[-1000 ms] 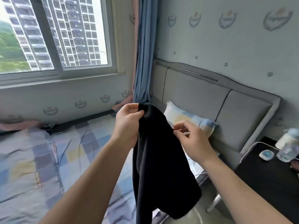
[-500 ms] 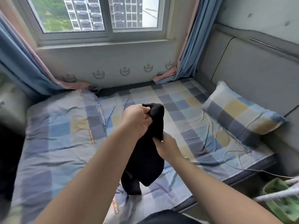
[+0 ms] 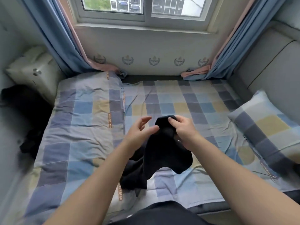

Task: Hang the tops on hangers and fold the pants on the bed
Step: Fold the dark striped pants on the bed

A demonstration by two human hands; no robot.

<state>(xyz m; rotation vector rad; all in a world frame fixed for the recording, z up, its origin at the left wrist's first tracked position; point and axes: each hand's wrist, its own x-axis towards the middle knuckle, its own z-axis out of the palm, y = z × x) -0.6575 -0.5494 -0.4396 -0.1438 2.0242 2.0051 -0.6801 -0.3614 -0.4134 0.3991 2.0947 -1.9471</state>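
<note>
Black garment hangs bunched over the middle of the bed, its top end lifted and its lower folds lying crumpled on the checked sheet toward the bed's near edge. Whether it is a top or pants cannot be told from its shape.

The right hand grips the raised end, fingers curled over the cloth with the thumb underneath. The left hand is held just beside it with fingers spread and relaxed, palm turned toward the garment. Its thumb lies at the edge of the fabric, though real contact cannot be judged.

A checked quilt covers the bed's left half, wrinkled. A matching pillow lies at the bed's right end against a grey padded headboard. Off the bed's left side sits a heap of dark clothing — blurred, its pieces not separable — with a pale cushion behind it.

Beyond the bed's far edge a window is set in the wall, with a blue curtain hanging down on each side, the pink-lined hems pooled on the far corners of the bed.
</note>
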